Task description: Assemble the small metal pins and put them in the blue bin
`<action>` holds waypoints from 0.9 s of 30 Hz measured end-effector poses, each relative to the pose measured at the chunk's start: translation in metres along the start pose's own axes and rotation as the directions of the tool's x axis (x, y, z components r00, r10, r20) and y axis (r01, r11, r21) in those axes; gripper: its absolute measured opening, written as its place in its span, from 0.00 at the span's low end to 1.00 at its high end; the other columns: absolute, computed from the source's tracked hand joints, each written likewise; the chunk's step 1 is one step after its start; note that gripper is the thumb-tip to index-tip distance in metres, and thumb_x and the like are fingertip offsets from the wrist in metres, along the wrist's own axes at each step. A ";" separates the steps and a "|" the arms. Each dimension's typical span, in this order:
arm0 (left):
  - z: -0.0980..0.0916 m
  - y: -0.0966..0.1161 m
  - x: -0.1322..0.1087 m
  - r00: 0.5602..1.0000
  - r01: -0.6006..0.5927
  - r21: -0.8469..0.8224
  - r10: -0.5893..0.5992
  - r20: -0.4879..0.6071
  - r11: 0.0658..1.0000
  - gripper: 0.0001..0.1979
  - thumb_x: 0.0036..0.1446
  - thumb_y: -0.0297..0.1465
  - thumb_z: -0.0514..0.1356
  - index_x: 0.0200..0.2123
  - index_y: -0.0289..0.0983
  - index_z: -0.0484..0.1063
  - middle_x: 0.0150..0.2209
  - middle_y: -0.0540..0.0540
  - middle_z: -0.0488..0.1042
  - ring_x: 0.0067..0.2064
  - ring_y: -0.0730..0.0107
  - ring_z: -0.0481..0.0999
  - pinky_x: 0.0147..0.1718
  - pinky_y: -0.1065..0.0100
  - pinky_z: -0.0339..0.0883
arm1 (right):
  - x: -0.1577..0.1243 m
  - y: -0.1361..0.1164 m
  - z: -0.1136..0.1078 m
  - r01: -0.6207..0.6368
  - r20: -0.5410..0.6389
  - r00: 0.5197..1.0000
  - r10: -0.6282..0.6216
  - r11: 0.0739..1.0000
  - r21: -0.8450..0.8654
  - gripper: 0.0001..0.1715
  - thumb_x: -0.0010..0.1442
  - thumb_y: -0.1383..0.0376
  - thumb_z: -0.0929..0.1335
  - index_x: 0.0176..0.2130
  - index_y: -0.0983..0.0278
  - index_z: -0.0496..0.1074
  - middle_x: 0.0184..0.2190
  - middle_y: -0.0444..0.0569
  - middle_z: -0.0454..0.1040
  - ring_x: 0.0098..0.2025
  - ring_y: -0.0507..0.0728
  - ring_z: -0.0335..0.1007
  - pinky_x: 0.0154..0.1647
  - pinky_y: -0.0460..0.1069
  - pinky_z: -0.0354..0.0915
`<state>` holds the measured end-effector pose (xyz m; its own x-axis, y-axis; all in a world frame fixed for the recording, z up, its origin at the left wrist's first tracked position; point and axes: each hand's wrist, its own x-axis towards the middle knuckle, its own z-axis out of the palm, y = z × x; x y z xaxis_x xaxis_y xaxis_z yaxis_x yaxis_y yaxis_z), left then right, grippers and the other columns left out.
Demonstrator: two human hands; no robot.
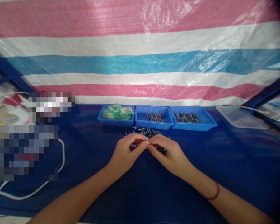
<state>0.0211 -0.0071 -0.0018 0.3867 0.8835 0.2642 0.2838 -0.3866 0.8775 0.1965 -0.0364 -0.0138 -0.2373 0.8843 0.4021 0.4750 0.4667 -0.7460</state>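
Above the blue table my left hand [128,149] and my right hand [171,154] meet, thumbs and forefingers pinched together at the tips. Whatever sits between the fingertips is too small to make out. Just beyond and beneath my fingers lies a loose pile of thin metal rods [150,132], partly covered by both hands. Behind the pile, the middle blue bin [154,125] holds similar short rods [156,117]. In the right blue bin [193,126] is a heap of small dark metal pieces [188,118].
The left blue bin [116,123] contains green-tinted plastic packets [118,111]. At the back right a translucent plastic lid [241,117] lies flat. A white cable [63,155] loops over the table's left side, beside blurred-out patches. A striped plastic sheet [140,63] hangs behind the blue table [149,193].
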 end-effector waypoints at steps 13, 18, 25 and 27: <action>-0.003 -0.008 0.002 0.998 -0.057 0.037 0.057 0.015 0.998 0.06 0.60 0.30 0.57 0.38 0.36 0.72 0.36 0.47 0.73 0.37 0.71 0.73 0.38 0.71 0.66 | 0.000 -0.001 -0.007 -0.038 -0.206 0.978 0.045 0.999 0.036 0.05 0.60 0.65 0.67 0.37 0.61 0.73 0.31 0.47 0.72 0.29 0.52 0.66 0.29 0.48 0.64; -0.002 -0.009 0.005 0.992 -0.032 0.103 0.019 0.124 0.994 0.08 0.62 0.32 0.56 0.39 0.36 0.74 0.35 0.48 0.75 0.35 0.72 0.73 0.36 0.71 0.64 | -0.001 -0.005 -0.008 0.012 -0.206 0.978 -0.012 1.000 -0.003 0.03 0.60 0.65 0.67 0.35 0.61 0.72 0.30 0.46 0.72 0.30 0.52 0.67 0.30 0.48 0.64; 0.000 -0.010 0.002 0.978 -0.093 0.203 0.052 0.201 0.975 0.14 0.63 0.33 0.55 0.51 0.37 0.69 0.39 0.47 0.75 0.36 0.71 0.73 0.36 0.71 0.65 | 0.007 0.010 -0.047 -0.037 -0.445 0.892 -0.071 0.972 -0.230 0.06 0.60 0.64 0.67 0.37 0.62 0.75 0.32 0.47 0.75 0.29 0.52 0.66 0.31 0.49 0.63; 0.001 -0.011 0.001 0.965 -0.167 0.244 0.109 0.237 0.955 0.12 0.63 0.32 0.54 0.48 0.38 0.72 0.40 0.47 0.74 0.40 0.71 0.73 0.41 0.69 0.65 | 0.010 0.024 -0.067 -0.138 -0.596 0.797 -0.094 0.933 -0.332 0.09 0.60 0.62 0.67 0.38 0.62 0.76 0.30 0.47 0.75 0.28 0.53 0.65 0.32 0.49 0.62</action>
<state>0.0188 -0.0027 -0.0113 0.6122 0.7482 0.2557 0.4200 -0.5817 0.6966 0.2618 -0.0173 0.0079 0.2715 0.6525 0.7075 0.7573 0.3088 -0.5754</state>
